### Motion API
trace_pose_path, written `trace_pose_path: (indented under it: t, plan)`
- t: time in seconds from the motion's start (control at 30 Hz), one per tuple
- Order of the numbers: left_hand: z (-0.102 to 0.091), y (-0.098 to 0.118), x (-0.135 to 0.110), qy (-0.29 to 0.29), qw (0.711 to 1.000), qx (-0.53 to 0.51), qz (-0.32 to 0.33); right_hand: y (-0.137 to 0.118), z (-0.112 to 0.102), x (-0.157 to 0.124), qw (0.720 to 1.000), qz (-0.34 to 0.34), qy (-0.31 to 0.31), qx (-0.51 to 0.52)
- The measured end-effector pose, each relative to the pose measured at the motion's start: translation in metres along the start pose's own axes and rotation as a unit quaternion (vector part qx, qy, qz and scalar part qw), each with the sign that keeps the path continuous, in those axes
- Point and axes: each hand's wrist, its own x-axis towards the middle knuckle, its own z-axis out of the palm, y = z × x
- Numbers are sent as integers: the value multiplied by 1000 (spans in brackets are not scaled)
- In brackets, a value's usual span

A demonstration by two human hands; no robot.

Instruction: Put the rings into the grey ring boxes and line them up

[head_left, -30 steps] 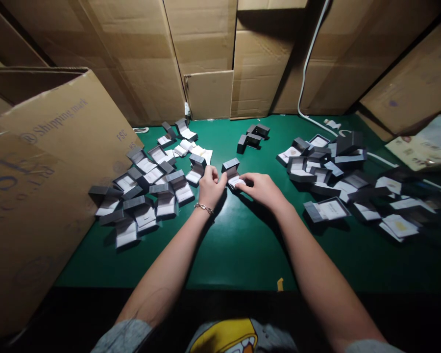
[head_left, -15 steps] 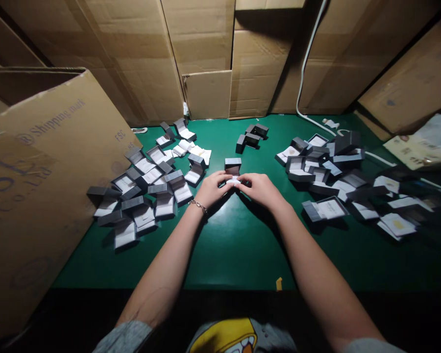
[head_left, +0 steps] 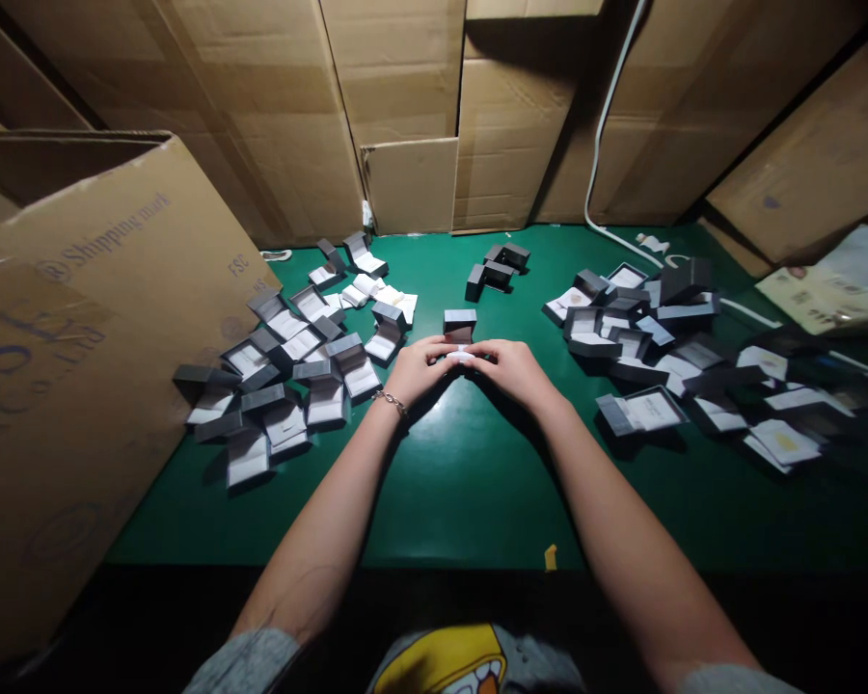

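A small grey hinged box (head_left: 460, 325) with a white insert stands open on the green table (head_left: 477, 482) at the middle. My left hand (head_left: 418, 367) and my right hand (head_left: 515, 370) meet at its front, fingers curled and pinching the white insert from either side. The raised lid shows just beyond my fingertips. A bracelet circles my left wrist.
Several open grey boxes lie in a heap at the left (head_left: 289, 366) and a larger heap at the right (head_left: 665, 347). Closed grey boxes (head_left: 498, 268) sit behind. Cardboard cartons wall the back and a big carton (head_left: 79, 366) leans at the left. A white cable (head_left: 600, 135) runs down the back.
The box turned from angled to facing me squarely. Both hands closed in together at its front and now stay almost still there.
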Motion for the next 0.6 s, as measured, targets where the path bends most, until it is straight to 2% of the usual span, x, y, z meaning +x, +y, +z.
trace_pose_path:
  t: [0.2, 0.6]
  plan:
    - [1, 2, 0, 11, 1000, -19, -12, 0, 1, 0, 1000, -1, 3, 5]
    - [6, 0, 2, 29, 999, -1, 29, 0, 5, 2, 1000, -1, 12, -5]
